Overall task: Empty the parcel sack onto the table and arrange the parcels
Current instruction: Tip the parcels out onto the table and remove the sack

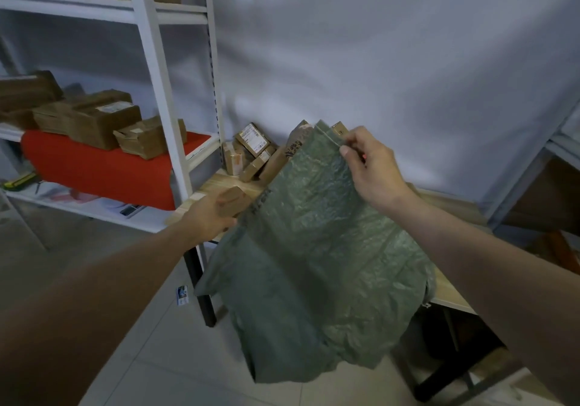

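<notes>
- A pale grey curtain (392, 60) fills the wall from twelve to three o'clock, hanging behind everything else.
- At nine to eleven o'clock stands a white shelf rack (163, 91), with brown cardboard boxes (94, 119) on a red cloth (94, 167) on its middle shelf and more boxes on the shelf above.
- The green woven parcel sack (314, 248) hangs in the middle of the view, its upper edge held up at about one o'clock and its limp body drooping over the near edge of the table toward six o'clock.
- The wooden table (213, 185) on dark legs runs from the centre toward four o'clock — mostly hidden by the sack.
- A heap of small brown parcels (251, 151) lies on the table's far end at twelve o'clock, against the curtain, just beside the sack's top.
- The right hand (373, 167) pinches the sack's upper edge between thumb and fingers.
- The left hand (210, 214), at ten o'clock of the sack, has its fingers curled round one small brown parcel (233, 200) — held at the table's near corner, touching the sack's side.
</notes>
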The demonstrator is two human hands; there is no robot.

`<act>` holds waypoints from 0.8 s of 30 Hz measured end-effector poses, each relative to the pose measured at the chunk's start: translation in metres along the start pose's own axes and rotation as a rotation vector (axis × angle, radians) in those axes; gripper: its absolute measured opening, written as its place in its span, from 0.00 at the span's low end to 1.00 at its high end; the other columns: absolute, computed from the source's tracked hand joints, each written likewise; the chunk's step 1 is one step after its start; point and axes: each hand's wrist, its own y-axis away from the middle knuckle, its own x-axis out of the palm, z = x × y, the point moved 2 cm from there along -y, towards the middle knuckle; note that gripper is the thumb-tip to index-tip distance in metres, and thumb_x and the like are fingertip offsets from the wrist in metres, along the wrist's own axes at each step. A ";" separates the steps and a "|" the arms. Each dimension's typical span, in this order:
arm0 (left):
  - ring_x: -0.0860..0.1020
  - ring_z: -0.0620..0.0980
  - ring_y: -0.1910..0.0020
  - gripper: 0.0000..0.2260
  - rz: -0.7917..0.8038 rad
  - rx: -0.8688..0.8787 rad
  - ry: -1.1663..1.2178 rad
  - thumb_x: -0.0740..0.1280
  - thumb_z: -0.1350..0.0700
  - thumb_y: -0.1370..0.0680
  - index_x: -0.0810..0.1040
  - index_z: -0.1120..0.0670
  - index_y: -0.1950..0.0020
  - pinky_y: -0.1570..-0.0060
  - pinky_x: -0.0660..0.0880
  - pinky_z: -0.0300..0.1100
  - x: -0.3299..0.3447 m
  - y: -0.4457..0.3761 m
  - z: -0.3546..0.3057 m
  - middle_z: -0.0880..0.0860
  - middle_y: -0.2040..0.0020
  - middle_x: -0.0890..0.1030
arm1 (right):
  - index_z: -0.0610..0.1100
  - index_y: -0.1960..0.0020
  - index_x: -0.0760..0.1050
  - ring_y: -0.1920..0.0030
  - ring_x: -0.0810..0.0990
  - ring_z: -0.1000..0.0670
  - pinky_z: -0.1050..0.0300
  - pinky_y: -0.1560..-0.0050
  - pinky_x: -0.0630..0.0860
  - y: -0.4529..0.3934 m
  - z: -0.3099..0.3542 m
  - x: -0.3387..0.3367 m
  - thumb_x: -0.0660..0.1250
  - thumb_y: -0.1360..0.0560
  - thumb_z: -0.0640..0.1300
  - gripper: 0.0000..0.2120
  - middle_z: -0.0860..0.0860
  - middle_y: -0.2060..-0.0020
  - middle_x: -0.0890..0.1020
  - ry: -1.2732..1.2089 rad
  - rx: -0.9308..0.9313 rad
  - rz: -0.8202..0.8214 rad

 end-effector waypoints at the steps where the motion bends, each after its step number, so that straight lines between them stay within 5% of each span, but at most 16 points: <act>1: 0.73 0.57 0.36 0.26 0.000 0.002 -0.037 0.72 0.66 0.26 0.70 0.59 0.29 0.46 0.68 0.34 0.004 -0.008 0.011 0.53 0.38 0.74 | 0.52 0.53 0.68 0.68 0.68 0.58 0.50 0.52 0.65 -0.002 0.002 -0.002 0.60 0.18 0.42 0.07 0.58 0.69 0.72 0.010 -0.003 -0.014; 7: 0.66 0.60 0.27 0.39 0.038 -0.084 -0.334 0.75 0.52 0.29 0.61 0.50 0.22 0.28 0.63 0.53 0.037 -0.058 0.052 0.57 0.25 0.66 | 0.55 0.51 0.65 0.65 0.66 0.48 0.49 0.54 0.65 -0.008 0.016 -0.020 0.57 0.17 0.45 0.06 0.57 0.70 0.70 0.066 -0.002 -0.120; 9: 0.69 0.61 0.30 0.30 0.046 -0.117 -0.321 0.75 0.53 0.30 0.72 0.49 0.28 0.30 0.66 0.53 0.048 -0.082 0.074 0.60 0.28 0.70 | 0.50 0.48 0.67 0.65 0.66 0.45 0.52 0.57 0.65 -0.008 0.016 -0.028 0.56 0.17 0.44 0.03 0.55 0.69 0.70 0.073 0.002 -0.164; 12: 0.77 0.62 0.42 0.07 0.087 -0.123 -0.203 0.70 0.63 0.26 0.85 0.53 0.56 0.38 0.73 0.51 0.054 -0.079 0.062 0.62 0.44 0.81 | 0.43 0.45 0.68 0.64 0.69 0.43 0.52 0.58 0.64 -0.005 0.011 -0.042 0.55 0.16 0.42 0.04 0.51 0.68 0.70 0.114 0.032 -0.271; 15: 0.78 0.57 0.45 0.02 0.057 -0.161 -0.165 0.70 0.60 0.24 0.82 0.54 0.54 0.45 0.73 0.45 0.062 -0.065 0.045 0.57 0.48 0.81 | 0.41 0.44 0.68 0.69 0.64 0.53 0.49 0.65 0.62 0.004 -0.002 -0.054 0.54 0.15 0.43 0.07 0.54 0.69 0.68 0.136 0.080 -0.391; 19: 0.71 0.58 0.33 0.36 0.182 -0.119 -0.124 0.78 0.57 0.32 0.67 0.50 0.26 0.34 0.70 0.53 0.077 -0.079 0.044 0.56 0.30 0.69 | 0.44 0.46 0.65 0.69 0.62 0.54 0.45 0.65 0.62 0.010 -0.002 -0.060 0.53 0.15 0.42 0.03 0.53 0.68 0.66 0.118 0.101 -0.416; 20: 0.70 0.59 0.32 0.38 0.251 -0.094 -0.159 0.79 0.56 0.32 0.66 0.49 0.25 0.33 0.70 0.53 0.085 -0.080 0.041 0.57 0.30 0.68 | 0.44 0.47 0.65 0.69 0.61 0.55 0.46 0.65 0.61 0.010 0.001 -0.059 0.54 0.15 0.41 0.03 0.53 0.68 0.65 0.120 0.096 -0.405; 22: 0.74 0.59 0.36 0.24 0.373 -0.013 -0.211 0.77 0.57 0.29 0.78 0.54 0.35 0.37 0.72 0.49 0.101 -0.076 0.026 0.57 0.38 0.76 | 0.45 0.47 0.65 0.69 0.61 0.55 0.47 0.65 0.61 0.010 0.006 -0.055 0.54 0.15 0.41 0.03 0.54 0.69 0.65 0.132 0.088 -0.396; 24: 0.78 0.63 0.43 0.06 0.395 0.004 -0.106 0.74 0.65 0.28 0.82 0.55 0.57 0.40 0.74 0.52 0.120 -0.077 0.027 0.58 0.52 0.81 | 0.45 0.47 0.66 0.69 0.62 0.55 0.47 0.66 0.62 0.007 0.005 -0.054 0.54 0.15 0.41 0.03 0.54 0.69 0.66 0.166 0.094 -0.403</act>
